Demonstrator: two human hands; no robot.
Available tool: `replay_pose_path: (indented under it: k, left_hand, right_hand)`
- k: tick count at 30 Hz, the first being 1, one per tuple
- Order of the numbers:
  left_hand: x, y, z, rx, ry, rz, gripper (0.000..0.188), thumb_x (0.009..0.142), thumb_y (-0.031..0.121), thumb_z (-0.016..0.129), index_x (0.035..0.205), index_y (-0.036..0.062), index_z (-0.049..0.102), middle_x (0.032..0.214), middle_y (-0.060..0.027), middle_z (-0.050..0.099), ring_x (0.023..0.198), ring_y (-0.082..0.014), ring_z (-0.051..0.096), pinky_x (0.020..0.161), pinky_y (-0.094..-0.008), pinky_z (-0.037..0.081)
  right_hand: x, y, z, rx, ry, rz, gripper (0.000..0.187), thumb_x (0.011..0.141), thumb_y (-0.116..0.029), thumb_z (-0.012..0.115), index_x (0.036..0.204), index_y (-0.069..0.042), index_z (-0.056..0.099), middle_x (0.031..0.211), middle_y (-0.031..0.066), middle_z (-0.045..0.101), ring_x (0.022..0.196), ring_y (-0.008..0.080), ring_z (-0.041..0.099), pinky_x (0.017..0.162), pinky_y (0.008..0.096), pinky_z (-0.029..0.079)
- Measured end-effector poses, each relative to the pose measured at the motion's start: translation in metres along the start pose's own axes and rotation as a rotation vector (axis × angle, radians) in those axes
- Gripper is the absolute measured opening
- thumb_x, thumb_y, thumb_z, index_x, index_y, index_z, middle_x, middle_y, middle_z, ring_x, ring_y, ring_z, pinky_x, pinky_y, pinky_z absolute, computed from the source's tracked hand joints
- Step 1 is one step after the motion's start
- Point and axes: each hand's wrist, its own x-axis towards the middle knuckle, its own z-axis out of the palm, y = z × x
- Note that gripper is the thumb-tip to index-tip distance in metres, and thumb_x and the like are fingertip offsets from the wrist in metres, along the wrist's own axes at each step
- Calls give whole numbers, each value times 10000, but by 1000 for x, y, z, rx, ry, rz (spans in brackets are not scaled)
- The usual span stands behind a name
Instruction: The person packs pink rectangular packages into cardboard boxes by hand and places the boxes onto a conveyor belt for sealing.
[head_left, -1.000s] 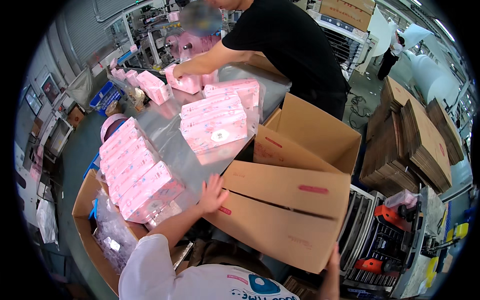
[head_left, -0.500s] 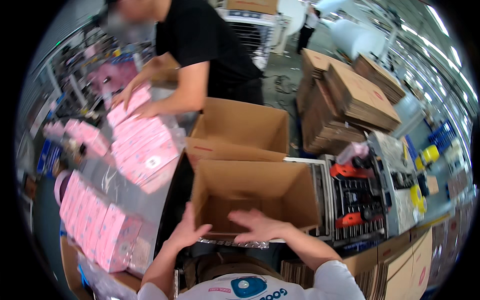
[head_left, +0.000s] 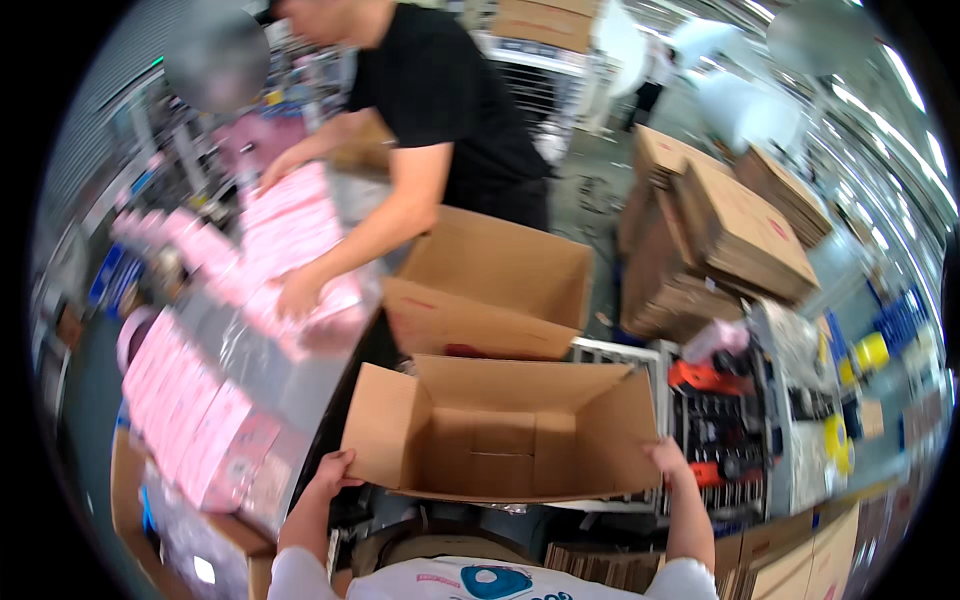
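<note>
An open-topped brown cardboard box (head_left: 520, 385) stands in front of me, with nothing inside but its folded bottom flaps. My left hand (head_left: 330, 472) is closed on its left corner, thumb on top. At the opposite side, my right hand (head_left: 668, 458) grips the right edge. Just beyond stands a second open cardboard box (head_left: 480, 310), tilted a little. Across the table, a co-worker in a black shirt has both hands on a row of pink packages (head_left: 295, 210). Nearer on the left lies another row of pink packages (head_left: 185, 400).
A metal table (head_left: 225, 340) runs along the left. At right is a roller machine (head_left: 715, 420) with red-orange parts. Flattened cartons (head_left: 745, 215) are stacked at the far right, and more cartons (head_left: 600, 565) stand by my right side. A carton with plastic film (head_left: 180, 520) sits lower left.
My hands have spread from the near rim to the box's two sides and now grip it. The box has turned and shows wider. The co-worker's near hand has come closer along the pink packages.
</note>
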Motion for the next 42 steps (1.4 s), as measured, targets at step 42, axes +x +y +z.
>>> replay_pose_path:
  k: [42]
  left_hand:
    - [-61,182,-446,-106,53,90,604,885,382,541,1351,33,379,1292,-104,512,1150,-208,527,957,-368,441]
  right_hand:
    - [-21,-312,628,-225,-850,170,627,894,-528,441,1325,-73,418,1267,102,519,1135,213,527,936,385,438]
